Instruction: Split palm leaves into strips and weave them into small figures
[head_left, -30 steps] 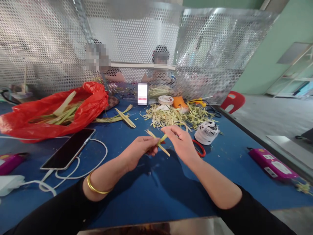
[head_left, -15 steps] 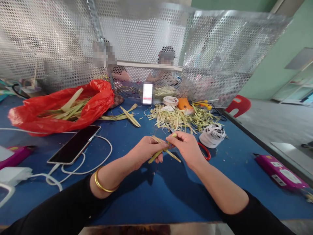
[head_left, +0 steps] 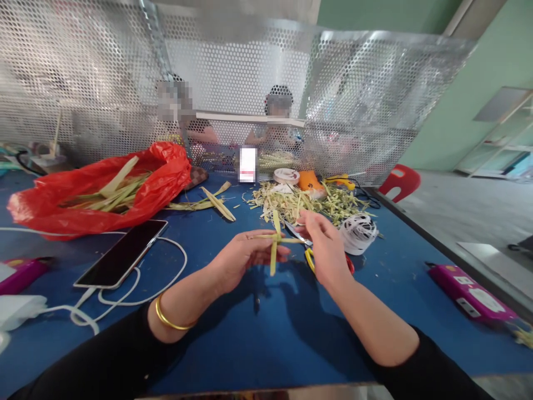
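Note:
My left hand (head_left: 254,251) pinches a cross of pale green leaf strips (head_left: 276,238) above the blue table. The cross has one strip end pointing up, one down, and one out to each side. To its right, my right hand (head_left: 322,236) is apart from the cross, its fingers curled together. A pale sliver shows at those fingertips, and I cannot tell if it is held or lies in the pile behind. Beneath my right hand lie scissors with red and yellow handles (head_left: 309,260), partly hidden. A pile of leaf scraps (head_left: 287,201) lies just beyond.
A red plastic bag (head_left: 37,208) of long leaves stands at the left, near a phone (head_left: 120,255) on a white cable. A roll of white strip (head_left: 358,233) sits right of my hand. At the far right is a purple box (head_left: 470,291). People sit behind the perforated screen (head_left: 241,61).
My right hand has let go of the leaf strips and moved slightly right. The strips in my left hand have turned and now show as an upright cross. The view has shifted a little.

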### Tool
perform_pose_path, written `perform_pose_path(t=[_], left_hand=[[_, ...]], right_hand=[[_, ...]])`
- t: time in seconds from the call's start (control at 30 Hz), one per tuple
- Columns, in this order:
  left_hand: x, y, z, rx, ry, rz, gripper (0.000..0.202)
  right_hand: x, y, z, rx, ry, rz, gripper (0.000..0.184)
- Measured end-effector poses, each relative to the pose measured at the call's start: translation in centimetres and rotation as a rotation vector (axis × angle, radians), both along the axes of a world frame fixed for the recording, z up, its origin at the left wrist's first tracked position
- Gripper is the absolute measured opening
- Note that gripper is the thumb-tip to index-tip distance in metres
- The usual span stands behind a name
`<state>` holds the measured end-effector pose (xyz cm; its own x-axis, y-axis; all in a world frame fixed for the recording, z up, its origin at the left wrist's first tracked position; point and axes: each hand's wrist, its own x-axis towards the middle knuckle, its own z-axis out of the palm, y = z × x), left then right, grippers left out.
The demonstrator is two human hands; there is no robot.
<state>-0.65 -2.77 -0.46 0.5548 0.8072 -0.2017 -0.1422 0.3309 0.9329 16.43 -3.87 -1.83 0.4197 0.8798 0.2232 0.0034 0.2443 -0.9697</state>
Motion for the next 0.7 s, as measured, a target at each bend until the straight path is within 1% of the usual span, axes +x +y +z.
perform_pose_path(t=[0.03,0.07,0.1,0.13,0.23,0.27,0.3,0.33,0.43,0.57,0.7], left_hand=[[0.0,0.2,0.0,0.003,-0.026,0.038,0.035],[-0.1,0.3,0.0,0.011,-0.048,0.076,0.037],[0.0,0.4,-0.1,0.021,-0.063,0.114,0.038],[0.0,0.5,-0.2,0.031,-0.078,0.153,0.038],[0.3,0.4,-0.4,0.057,-0.104,0.239,0.035],[0.4,0.3,-0.4,0.058,-0.103,0.259,0.035],[0.6,0.2,-0.5,0.055,-0.096,0.272,0.036],[0.7,0.1,-0.5,0.049,-0.087,0.283,0.036],[1.0,-0.2,-0.6,0.038,-0.088,0.279,0.036],[0.9,-0.4,-0.7,0.056,-0.137,0.207,0.031],[0.7,-0.4,-1.0,-0.001,-0.162,0.226,0.03]], right_hand=[[0.1,0.0,0.0,0.01,0.052,-0.067,0.027],[0.0,0.0,0.0,0.01,0.089,-0.098,0.027],[-0.1,-0.2,0.0,-0.007,0.109,-0.081,0.028],[-0.4,-0.4,-0.1,-0.041,0.113,-0.012,0.03],[-1.6,-1.4,-0.1,-0.173,0.052,0.356,0.034],[-2.0,-1.7,-0.1,-0.196,0.011,0.441,0.033],[-2.3,-2.0,-0.1,-0.213,-0.031,0.491,0.032],[-2.6,-2.2,-0.1,-0.225,-0.066,0.508,0.031],[-3.0,-2.3,-0.1,-0.245,-0.113,0.485,0.029],[-2.7,-2.2,-0.2,-0.141,-0.133,0.521,0.028],[-2.4,-2.2,-0.1,-0.075,-0.259,0.516,0.029]])
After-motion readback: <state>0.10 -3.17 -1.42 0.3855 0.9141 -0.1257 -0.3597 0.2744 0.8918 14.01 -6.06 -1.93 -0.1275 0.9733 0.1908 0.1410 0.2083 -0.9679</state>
